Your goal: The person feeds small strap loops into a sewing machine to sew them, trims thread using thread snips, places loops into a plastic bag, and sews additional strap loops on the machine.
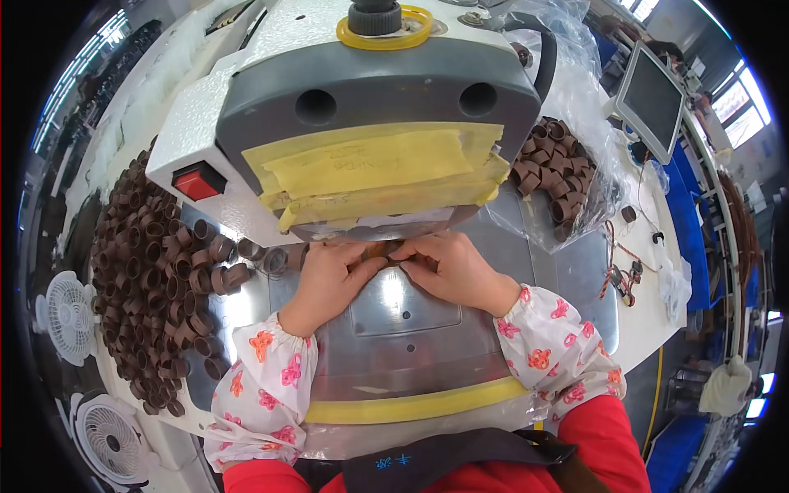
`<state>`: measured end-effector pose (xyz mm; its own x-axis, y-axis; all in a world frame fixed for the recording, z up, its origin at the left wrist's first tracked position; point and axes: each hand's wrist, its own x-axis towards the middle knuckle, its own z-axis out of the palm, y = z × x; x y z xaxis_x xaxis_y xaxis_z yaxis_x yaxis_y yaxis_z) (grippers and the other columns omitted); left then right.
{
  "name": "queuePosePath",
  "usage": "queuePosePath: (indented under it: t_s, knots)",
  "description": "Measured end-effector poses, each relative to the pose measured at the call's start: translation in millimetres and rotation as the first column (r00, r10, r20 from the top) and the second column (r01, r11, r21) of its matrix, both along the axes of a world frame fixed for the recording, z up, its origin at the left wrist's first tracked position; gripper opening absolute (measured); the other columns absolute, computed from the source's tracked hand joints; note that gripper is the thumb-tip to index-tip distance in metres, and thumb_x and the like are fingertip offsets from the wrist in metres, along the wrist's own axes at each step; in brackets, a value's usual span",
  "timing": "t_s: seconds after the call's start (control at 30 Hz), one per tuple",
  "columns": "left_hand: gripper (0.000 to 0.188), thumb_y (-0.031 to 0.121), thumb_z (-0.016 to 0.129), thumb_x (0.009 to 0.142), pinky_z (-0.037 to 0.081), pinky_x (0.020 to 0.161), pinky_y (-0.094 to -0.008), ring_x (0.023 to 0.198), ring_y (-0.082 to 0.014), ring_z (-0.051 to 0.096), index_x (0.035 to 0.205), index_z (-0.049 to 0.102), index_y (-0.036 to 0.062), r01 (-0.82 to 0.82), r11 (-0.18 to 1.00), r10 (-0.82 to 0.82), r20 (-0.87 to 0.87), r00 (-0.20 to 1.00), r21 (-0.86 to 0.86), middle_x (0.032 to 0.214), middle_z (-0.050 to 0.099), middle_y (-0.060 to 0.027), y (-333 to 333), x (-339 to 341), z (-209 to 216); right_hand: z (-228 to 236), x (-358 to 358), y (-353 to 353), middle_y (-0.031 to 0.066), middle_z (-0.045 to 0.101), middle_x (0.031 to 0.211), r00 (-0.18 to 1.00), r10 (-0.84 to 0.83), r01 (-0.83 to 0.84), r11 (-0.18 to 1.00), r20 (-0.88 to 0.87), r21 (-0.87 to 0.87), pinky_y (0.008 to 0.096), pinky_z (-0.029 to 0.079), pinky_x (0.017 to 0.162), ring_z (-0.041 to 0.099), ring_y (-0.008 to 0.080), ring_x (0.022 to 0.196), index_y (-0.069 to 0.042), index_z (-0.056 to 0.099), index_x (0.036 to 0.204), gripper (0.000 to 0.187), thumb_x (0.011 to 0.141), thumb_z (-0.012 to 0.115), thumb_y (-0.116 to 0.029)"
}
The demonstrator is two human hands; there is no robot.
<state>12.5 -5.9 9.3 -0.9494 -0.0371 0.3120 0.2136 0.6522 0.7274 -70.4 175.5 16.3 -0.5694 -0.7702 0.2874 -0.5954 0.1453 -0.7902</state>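
Observation:
My left hand and my right hand meet under the front of a grey and white machine. Thumbs and fingertips are pinched together around something small; a bit of brown shows between them, but most of it is hidden. Both hands rest over the shiny metal work plate. Beside my left hand, a few short brown rings lie in a line leading from a large pile of brown rings at the left.
More brown rings lie in a clear plastic bag at the right. A red switch sits on the machine's left side. Yellow tape runs along the near edge. Two white fans stand at the left; a screen is at far right.

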Motion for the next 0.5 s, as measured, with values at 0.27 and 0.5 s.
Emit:
queuePosePath:
  t_s: [0.27, 0.5]
  knots:
    - [0.022, 0.023, 0.064, 0.077, 0.044, 0.050, -0.0351, 0.051, -0.0303, 0.056, 0.071, 0.066, 0.0026, -0.178, 0.984, 0.180, 0.150, 0.972, -0.026, 0.055, 0.057, -0.0133, 10.9, -7.5, 4.6, -7.6, -5.7, -3.0, 0.0168, 0.055, 0.089, 0.993, -0.102, 0.097, 0.993, -0.066, -0.072, 0.0371, 0.048, 0.057, 0.058, 0.0332, 0.067, 0.000, 0.059, 0.082, 0.008, 0.074, 0.059, 0.002]
    - [0.017, 0.021, 0.058, 0.079, 0.047, 0.062, -0.0401, 0.073, -0.0321, 0.060, 0.085, 0.067, 0.0076, -0.149, 0.980, 0.168, 0.146, 0.975, -0.134, 0.078, 0.063, -0.0129, 4.4, -7.6, -14.2, -3.2, -9.2, -5.2, 0.0183, 0.053, 0.090, 0.981, -0.133, 0.125, 0.990, -0.140, -0.063, 0.0417, 0.047, 0.061, 0.056, 0.0377, 0.072, -0.002, 0.058, 0.095, 0.021, 0.075, 0.056, 0.003]
